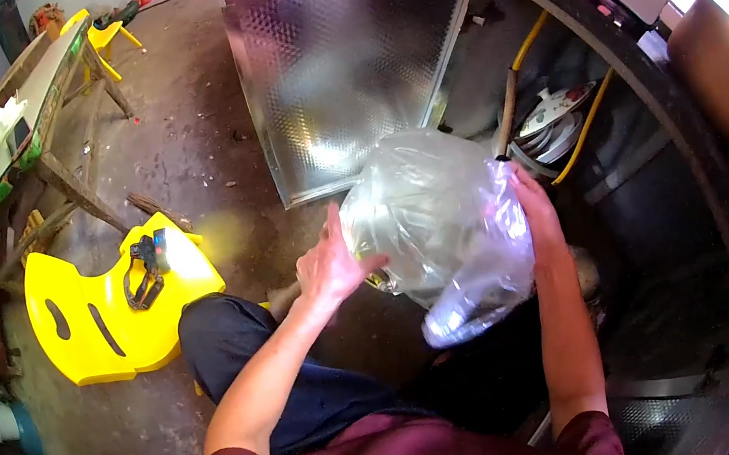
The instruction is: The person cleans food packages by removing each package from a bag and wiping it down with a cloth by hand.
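And here in the middle, the clear plastic bag (438,229) is ballooning between both hands, above the floor and just ahead of the person's knees. The left hand (329,261) is spreading wide on the near-left side, thumb jutting toward the film, fingers not closing around anything. Over on the other edge, the right hand (536,207) is bearing against the bag, crumpled film partly covering its fingers; how tightly it's gripping, I cannot tell.

How far along are we? The bag is already opening out broadly, so I'd call this mid-handling. Its lower end is bunching and hanging loose, no knot or tie is showing, and it isn't yet resting on anything. A pale rounded shape seems to be filling it, but glare is hiding whether that's contents or just air.

Around the action, a headlamp (157,256) is lying on the yellow plastic chair (79,322) off to the left, while a textured metal panel (335,57) is standing ahead.
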`<action>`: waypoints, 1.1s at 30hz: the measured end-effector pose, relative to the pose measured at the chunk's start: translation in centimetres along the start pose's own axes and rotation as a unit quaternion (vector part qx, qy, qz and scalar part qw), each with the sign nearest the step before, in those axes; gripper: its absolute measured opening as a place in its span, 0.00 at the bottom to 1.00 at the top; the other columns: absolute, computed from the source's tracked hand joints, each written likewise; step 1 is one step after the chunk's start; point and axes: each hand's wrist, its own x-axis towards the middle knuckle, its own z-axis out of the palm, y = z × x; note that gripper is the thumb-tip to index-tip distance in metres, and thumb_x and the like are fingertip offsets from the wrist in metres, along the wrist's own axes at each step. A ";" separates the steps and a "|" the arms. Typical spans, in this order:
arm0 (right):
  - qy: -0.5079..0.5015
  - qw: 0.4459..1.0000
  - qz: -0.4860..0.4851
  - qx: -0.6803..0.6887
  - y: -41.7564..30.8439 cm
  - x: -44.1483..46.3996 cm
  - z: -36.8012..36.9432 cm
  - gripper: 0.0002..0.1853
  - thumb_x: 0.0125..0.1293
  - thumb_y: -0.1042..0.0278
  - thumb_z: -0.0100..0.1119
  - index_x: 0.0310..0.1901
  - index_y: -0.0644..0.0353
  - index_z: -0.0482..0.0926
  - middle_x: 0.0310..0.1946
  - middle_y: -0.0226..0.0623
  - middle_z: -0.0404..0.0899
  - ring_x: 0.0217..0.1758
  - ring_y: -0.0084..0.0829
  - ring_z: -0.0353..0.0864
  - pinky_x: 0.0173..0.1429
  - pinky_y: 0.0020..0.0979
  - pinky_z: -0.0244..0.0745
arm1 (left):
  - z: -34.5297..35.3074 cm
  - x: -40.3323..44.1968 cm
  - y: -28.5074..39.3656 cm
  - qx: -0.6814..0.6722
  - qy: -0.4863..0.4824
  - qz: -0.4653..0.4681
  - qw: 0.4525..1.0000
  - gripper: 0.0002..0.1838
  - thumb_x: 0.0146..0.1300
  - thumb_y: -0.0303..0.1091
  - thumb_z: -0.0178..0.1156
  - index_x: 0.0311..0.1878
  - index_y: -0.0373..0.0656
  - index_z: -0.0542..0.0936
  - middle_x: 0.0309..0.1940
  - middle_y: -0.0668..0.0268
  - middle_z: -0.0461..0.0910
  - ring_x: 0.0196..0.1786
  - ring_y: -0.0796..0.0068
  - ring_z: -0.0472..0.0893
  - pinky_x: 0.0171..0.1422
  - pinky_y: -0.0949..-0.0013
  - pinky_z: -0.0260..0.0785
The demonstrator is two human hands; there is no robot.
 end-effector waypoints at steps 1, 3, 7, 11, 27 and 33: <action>0.039 0.999 0.000 -0.021 -0.3 -0.6 1.0 0.14 0.71 0.67 0.43 0.52 0.65 0.72 0.44 0.36 0.79 0.47 0.27 0.79 0.53 0.29 0.75 | 1.0 0.4 0.0 -0.007 0.030 0.001 1.000 0.47 0.50 0.57 0.66 0.70 0.45 0.59 0.47 0.51 0.81 0.48 0.49 0.81 0.53 0.55 0.73; -0.020 0.999 0.020 -0.023 -1.0 -1.0 -0.6 0.17 0.71 0.64 0.44 0.54 0.66 0.72 0.46 0.38 0.78 0.48 0.30 0.79 0.55 0.33 0.74 | 1.1 1.5 -0.6 -0.056 0.025 0.022 0.998 0.40 0.53 0.49 0.65 0.67 0.45 0.63 0.47 0.51 0.81 0.48 0.50 0.81 0.52 0.54 0.73; 0.012 0.999 0.031 0.033 -2.7 -1.7 -2.7 0.25 0.71 0.55 0.44 0.59 0.67 0.69 0.50 0.44 0.77 0.51 0.35 0.78 0.58 0.37 0.72 | 0.1 4.6 -1.1 -0.253 0.026 0.063 0.965 0.20 0.57 0.31 0.59 0.55 0.42 0.73 0.45 0.52 0.81 0.50 0.59 0.81 0.52 0.59 0.72; 0.051 0.927 -0.290 -0.231 -4.8 -1.2 -0.4 0.20 0.65 0.69 0.53 0.58 0.62 0.69 0.46 0.40 0.76 0.44 0.29 0.75 0.53 0.30 0.71 | -6.2 5.1 3.1 -0.449 0.242 0.123 0.851 0.11 0.59 0.27 0.56 0.45 0.38 0.73 0.40 0.54 0.80 0.44 0.64 0.80 0.50 0.63 0.71; 0.157 0.980 0.104 -0.067 2.0 2.3 -11.6 0.16 0.66 0.63 0.52 0.55 0.51 0.73 0.40 0.32 0.77 0.38 0.28 0.77 0.40 0.33 0.75 | -3.6 5.0 -0.7 -0.380 -0.251 0.111 0.883 0.19 0.66 0.40 0.54 0.52 0.37 0.80 0.39 0.65 0.83 0.38 0.73 0.81 0.53 0.71 0.69; 0.123 0.859 0.103 -0.486 5.0 -0.9 -17.2 0.29 0.63 0.53 0.58 0.63 0.53 0.69 0.57 0.41 0.74 0.55 0.36 0.75 0.59 0.36 0.69 | 2.1 4.5 -1.6 -0.353 -0.329 -0.060 0.874 0.27 0.69 0.50 0.48 0.55 0.33 0.77 0.46 0.59 0.80 0.50 0.73 0.76 0.59 0.67 0.65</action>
